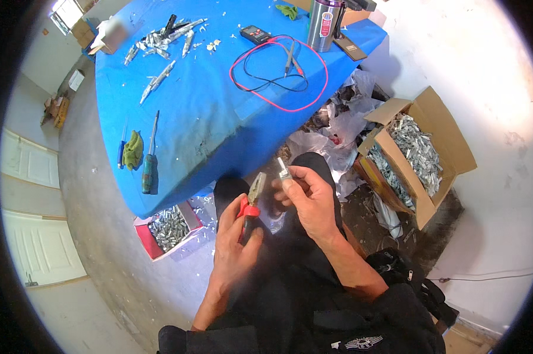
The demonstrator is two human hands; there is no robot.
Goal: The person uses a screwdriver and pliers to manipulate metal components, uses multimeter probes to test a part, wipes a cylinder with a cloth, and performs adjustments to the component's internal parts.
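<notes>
My left hand [236, 242] is wrapped round red-and-black handled pliers [256, 192], their metal jaws pointing up. Beside it, my right hand [308, 197] pinches a small silvery-white cylindrical piece [283, 170] between thumb and fingers, its thin end sticking up. The pliers and the piece are apart. Both hands are above my lap, just off the near edge of the blue-covered table [190, 112]. My fingers hide the lower part of the small piece.
On the table lie a screwdriver [150, 156], a green cloth [133, 149], a heap of silvery parts [160, 42], a multimeter [256, 34] with looped leads and a steel tumbler [324, 25]. A box of metal cylinders [171, 229] stands lower left; cardboard boxes of metal scraps [417, 150] stand right.
</notes>
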